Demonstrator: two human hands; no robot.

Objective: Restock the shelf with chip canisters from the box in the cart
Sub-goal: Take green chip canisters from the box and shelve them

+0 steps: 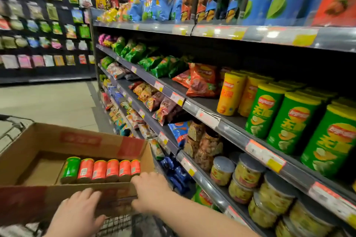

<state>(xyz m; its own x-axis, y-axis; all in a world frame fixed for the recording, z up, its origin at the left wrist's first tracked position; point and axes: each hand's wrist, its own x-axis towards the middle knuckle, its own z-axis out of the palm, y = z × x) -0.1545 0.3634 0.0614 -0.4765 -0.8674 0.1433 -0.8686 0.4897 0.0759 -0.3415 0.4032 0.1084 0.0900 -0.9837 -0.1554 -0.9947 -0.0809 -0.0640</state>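
Both hands are at the near side of the cardboard box (48, 140) in the cart (11, 127). The left hand (77, 211) lies flat on its flap, fingers loose, holding nothing. The right hand (148, 188) reaches over the rim, too blurred to tell if it grips. The chip canisters (112, 168) lie in a row just beyond it. Best to steady the box with the left hand and lift the end canister by its body.

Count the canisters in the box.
6, in one row: a green canister at the left, then five red canisters to its right. Others may hide behind the box flap.
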